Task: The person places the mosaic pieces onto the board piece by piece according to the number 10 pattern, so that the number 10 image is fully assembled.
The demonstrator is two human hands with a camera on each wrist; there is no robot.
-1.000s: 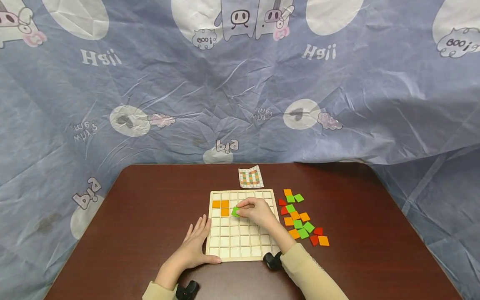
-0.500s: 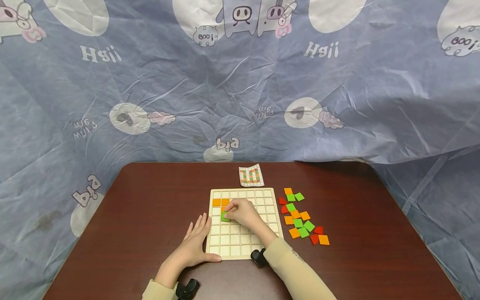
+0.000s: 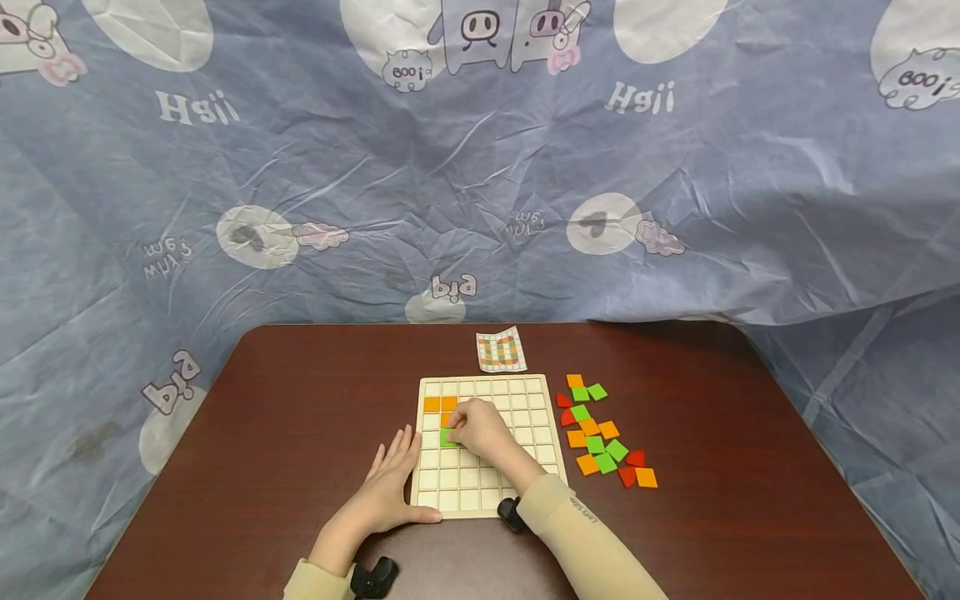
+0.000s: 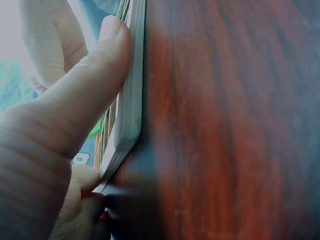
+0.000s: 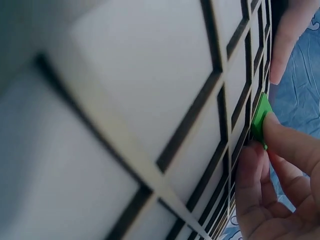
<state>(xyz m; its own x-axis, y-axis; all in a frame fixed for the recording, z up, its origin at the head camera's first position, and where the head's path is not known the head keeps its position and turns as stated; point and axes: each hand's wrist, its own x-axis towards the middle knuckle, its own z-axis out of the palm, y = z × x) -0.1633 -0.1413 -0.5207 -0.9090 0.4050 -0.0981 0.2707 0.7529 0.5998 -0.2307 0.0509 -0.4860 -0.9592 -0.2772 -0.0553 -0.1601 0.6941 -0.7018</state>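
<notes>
Right hand: curls in over the left half of the board, pinching a green tile between thumb and fingers.
Green tile: sits at a grid cell in the second column from the left, directly nearer than an orange tile; tilts slightly against the board in the right wrist view.
Left hand: spreads with fingers straight and thumb wide, gripping nothing; touches the board's left edge, with the thumb at the near left corner.
Set orange tiles: fill three cells near the far left corner, two side by side and one just nearer than the right-hand one.
Loose tiles: lie scattered to the right of the board, in orange, green and red, some touching; show curved edges on the red ones.
Paper chart: lies just beyond the board, slightly curled, printed with a coloured grid.
Surface: dark reddish brown, glossy.
Backdrop cloth: hangs behind, creased, blue-grey, printed with pigs.
</notes>
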